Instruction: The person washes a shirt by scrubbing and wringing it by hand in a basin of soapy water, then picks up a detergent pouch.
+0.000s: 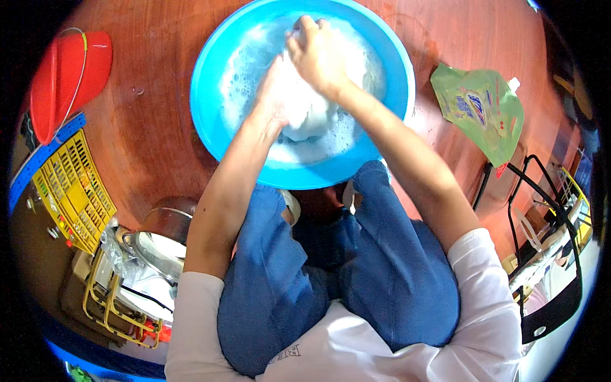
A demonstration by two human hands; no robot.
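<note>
A round blue plastic basin [206,125] stands before me, holding foamy, soapy water [241,79]. Within it is a wet white cloth [312,114], bunched up and partly washed out by glare. My left hand [276,93] grips the cloth from its left side, its fingers mostly lost in the brightness. Higher up, my right hand [319,55] closes over the cloth's upper part with bent fingers. The two hands are close together, above the middle of the basin.
Reddish-brown wood-look floor [148,95] surrounds the basin. A red bucket [71,79] and yellow plastic basket [76,191] are at left, near a lidded pot [167,224]. To the right lie a green detergent pouch [479,112] and a black metal frame [515,205]. My bent knees flank the basin's near edge.
</note>
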